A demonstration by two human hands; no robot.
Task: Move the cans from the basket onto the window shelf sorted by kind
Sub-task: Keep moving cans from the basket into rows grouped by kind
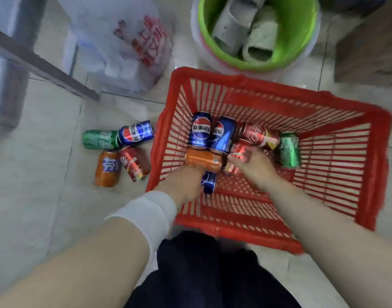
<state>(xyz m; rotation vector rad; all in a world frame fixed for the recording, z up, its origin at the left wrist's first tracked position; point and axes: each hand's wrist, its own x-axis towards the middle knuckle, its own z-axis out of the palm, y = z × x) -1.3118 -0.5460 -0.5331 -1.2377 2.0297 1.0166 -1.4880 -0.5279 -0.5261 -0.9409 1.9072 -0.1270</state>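
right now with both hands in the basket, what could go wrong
1. The left hand is at the orange can with a blue can right beside it; lifting one may knock the other.
2. The right hand grips a red can in a mixed pile, so kinds could get confused.
3. Cans lying on the floor beside the basket might roll underfoot.

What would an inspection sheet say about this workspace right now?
Surface: tiled floor.
Job's things: red basket holds Pepsi cans, orange can, red can, green can; four loose cans lie on the floor left of it.
Clutter: plastic bag, green bucket.
Grippers: left hand in basket beside orange can, grip unclear; right hand fingers curl round held red can.
Cables: nothing seen.
Surroundings: brown box; window shelf not in view.
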